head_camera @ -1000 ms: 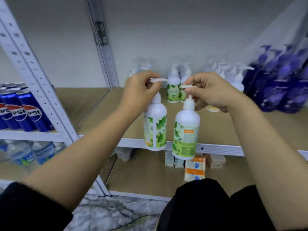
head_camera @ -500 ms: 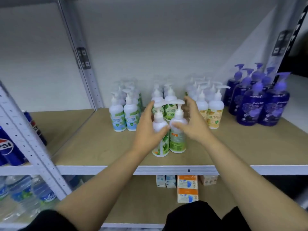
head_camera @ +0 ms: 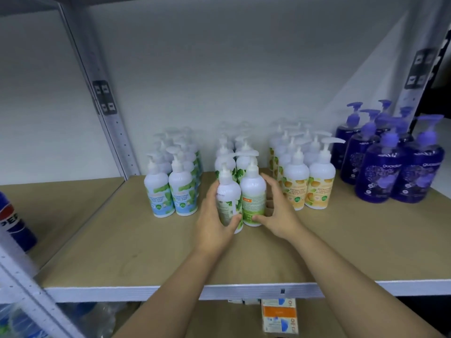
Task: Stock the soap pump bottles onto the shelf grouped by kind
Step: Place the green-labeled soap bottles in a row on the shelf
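White plastic pump bottles with green leaf labels stand upright on the tan shelf (head_camera: 341, 240) in the head view, and two of them sit side by side, touching, at the front of the middle group. The left hand (head_camera: 214, 223) wraps round the left green-label bottle (head_camera: 228, 201), its thumb curled across the lower label and its fingers (head_camera: 211, 191) hidden behind the bottle's far left side. The right hand (head_camera: 275, 213) cups the right green-label bottle (head_camera: 253, 196): its thumb presses the base of the label, and its fingers reach round the bottle's right side, so both hands are clamped on their bottles. Both bottles rest on the shelf board. Just behind the fingers stands the rest of the green-label group (head_camera: 234, 152), in a short column running toward the back wall. To the left of the left fingers, apart from them, stands the blue-label group (head_camera: 170, 186). Just right of the right fingers is the orange-label group (head_camera: 305, 181), and farther right the purple bottles (head_camera: 390, 162), well apart from the hands. At the far left edge a Pepsi can (head_camera: 14, 220) shows on the neighbouring shelf. Below the shelf's white front rail, under the forearms, lies an orange-and-white box (head_camera: 279, 315).
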